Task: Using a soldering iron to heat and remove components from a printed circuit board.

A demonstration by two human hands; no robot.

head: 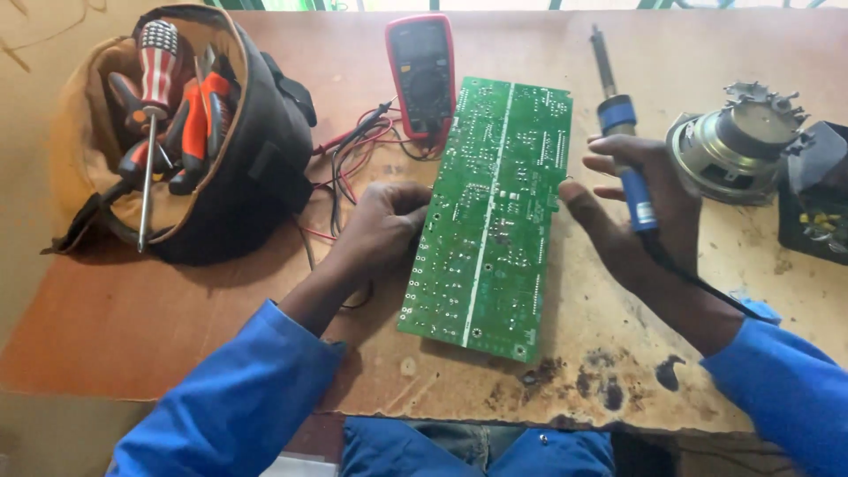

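1. Fingers: left hand (382, 225) curled, fingertips pressed on the left long edge of the board (488, 216), about midway along it; grasping that edge, not lifting. Right hand (638, 216) clenched round the blue grip of a soldering iron (623, 141), tip pointing away from the body, thumb stretched toward the board's right edge. Cord runs back along the right wrist.
2. Near: blue sleeves at both forearms. Counter (177, 327) edge scorched and stained in dark patches just below the board.
3. Middle: board green, solder side up, lying flat and slightly angled, between the two hands. White stripe down its length.
4. Left: open tool bag (256, 159), well apart from the board; screwdrivers and orange-handled pliers inside.
5. Far: red multimeter (421, 75) touching or just beside the board's far left corner; red and black leads (349, 163) loop toward the left hand.
6. Far right: speaker (733, 146), magnet side up, just beyond the right hand.
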